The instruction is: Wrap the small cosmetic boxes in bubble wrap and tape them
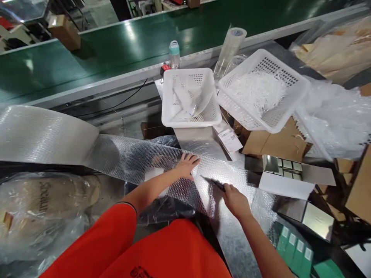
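Bubble wrap [127,156], as I see, runs lengthwise from left to right under my spread left hand [187,166], while my right hand [236,201] grips the knife [215,183], blade pointing leftwards.

Green conveyor belt [145,43] under patchy glare

It crosses the far side, a pale metal rail [116,82] along its near edge. Grey floor [100,17] shows beyond; closer in, a silvery desk [234,245] catches the light.
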Motion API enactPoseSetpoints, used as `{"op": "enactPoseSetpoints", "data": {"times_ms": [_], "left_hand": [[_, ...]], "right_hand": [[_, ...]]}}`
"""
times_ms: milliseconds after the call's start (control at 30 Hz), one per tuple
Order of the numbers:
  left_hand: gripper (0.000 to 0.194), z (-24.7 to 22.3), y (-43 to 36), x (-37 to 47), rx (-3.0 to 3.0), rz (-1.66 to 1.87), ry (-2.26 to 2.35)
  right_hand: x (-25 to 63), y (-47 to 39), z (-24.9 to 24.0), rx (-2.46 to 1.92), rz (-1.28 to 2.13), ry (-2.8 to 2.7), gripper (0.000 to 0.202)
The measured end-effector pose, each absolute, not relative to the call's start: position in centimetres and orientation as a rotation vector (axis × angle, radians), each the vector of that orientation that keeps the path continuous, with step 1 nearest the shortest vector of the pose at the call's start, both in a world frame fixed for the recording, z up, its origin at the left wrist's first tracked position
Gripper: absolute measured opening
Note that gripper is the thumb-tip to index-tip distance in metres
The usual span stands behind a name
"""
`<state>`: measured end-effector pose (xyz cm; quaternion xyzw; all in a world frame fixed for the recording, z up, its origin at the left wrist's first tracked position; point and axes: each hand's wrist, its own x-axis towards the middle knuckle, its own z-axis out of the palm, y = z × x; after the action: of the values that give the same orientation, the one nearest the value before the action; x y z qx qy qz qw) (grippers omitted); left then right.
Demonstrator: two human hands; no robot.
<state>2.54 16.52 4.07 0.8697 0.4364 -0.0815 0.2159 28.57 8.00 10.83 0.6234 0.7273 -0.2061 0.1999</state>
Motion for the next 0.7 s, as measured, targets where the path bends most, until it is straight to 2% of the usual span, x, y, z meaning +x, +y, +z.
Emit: {"op": "enactPoseSetpoints", "data": {"times_ms": [133,300,700], "left_hand": [[0.107,4.5,16.9,1.9,2.38,-0.221,1.241],[0.109,4.0,15.9,3.1,2.372,-0.169,1.361],[0.112,3.4,15.5,2.7,2.305,-0.151,1.401]], "right_hand": [[25.5,9.3,10.6,1.64,-0.487,2.099,0.034],[23.3,10.7,10.0,1.573,-0.425,2.128,0.04],[21.1,12.2,8.7,1.437,-0.451,2.181,0.039]]}}
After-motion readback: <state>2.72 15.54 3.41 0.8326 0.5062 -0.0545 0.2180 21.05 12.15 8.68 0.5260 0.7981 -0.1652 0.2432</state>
